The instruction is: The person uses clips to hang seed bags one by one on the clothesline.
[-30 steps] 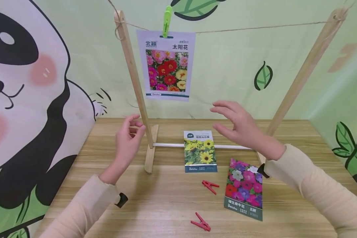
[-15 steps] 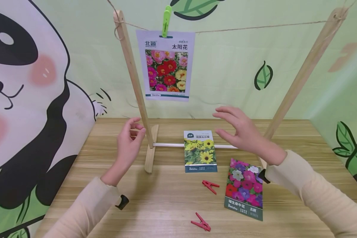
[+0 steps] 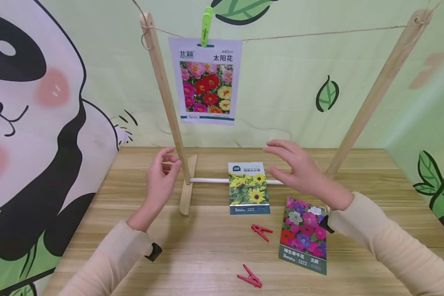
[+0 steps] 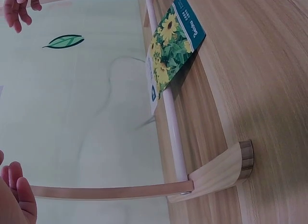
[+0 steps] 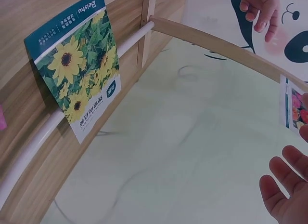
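Note:
My left hand [image 3: 160, 176] hovers beside the left wooden post [image 3: 164, 90], fingers loosely bent and holding nothing. My right hand [image 3: 299, 168] is raised to the right of the sunflower seed packet [image 3: 249, 188], its fingers spread and relaxed. That packet lies across the white rod [image 3: 209, 180] of the stand. A second seed packet with pink and purple flowers [image 3: 304, 234] lies on the table below my right wrist. From the twine [image 3: 318, 34] hangs a third packet with red and pink flowers [image 3: 207, 82], held by a green clothespin [image 3: 206, 26].
Two red clothespins, an upper one [image 3: 261, 232] and a lower one [image 3: 250, 276], lie on the wooden table [image 3: 200, 255]. The right wooden post [image 3: 377, 94] rises behind my right arm. A wall with a panda picture [image 3: 33, 123] stands behind and to the left.
My right hand has lowered slightly, with its fingers still spread. The left hand has shifted a little downward and right. The packets and clothespins stay where they were.

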